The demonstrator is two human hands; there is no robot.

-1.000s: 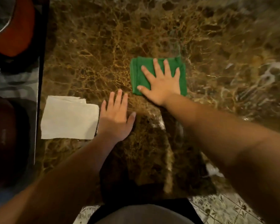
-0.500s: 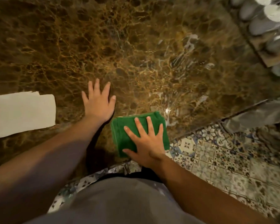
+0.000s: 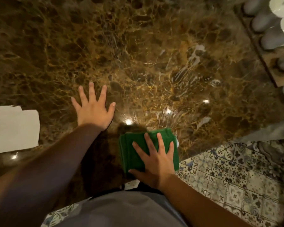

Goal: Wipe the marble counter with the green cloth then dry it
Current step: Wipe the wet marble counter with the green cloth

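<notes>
A folded green cloth [image 3: 133, 154] lies flat on the brown marble counter [image 3: 138, 54], right at its near edge. My right hand [image 3: 156, 161] presses down on the cloth with the fingers spread over its right half. To the left and a little farther in, my left hand [image 3: 93, 108] rests flat on the bare marble, fingers apart, holding nothing. Wet streaks shine on the counter beyond the cloth. A white paper towel [image 3: 13, 128] lies on the counter at the far left.
A wooden tray [image 3: 261, 58] with several grey and white cups stands at the back right. The counter's near edge cuts diagonally to the right, with patterned floor tiles [image 3: 236, 177] below it. My grey-clothed body fills the bottom middle.
My right hand has pulled the green cloth from the middle of the counter back to the near edge and holds it there. The left hand stays flat; the view has swung right.
</notes>
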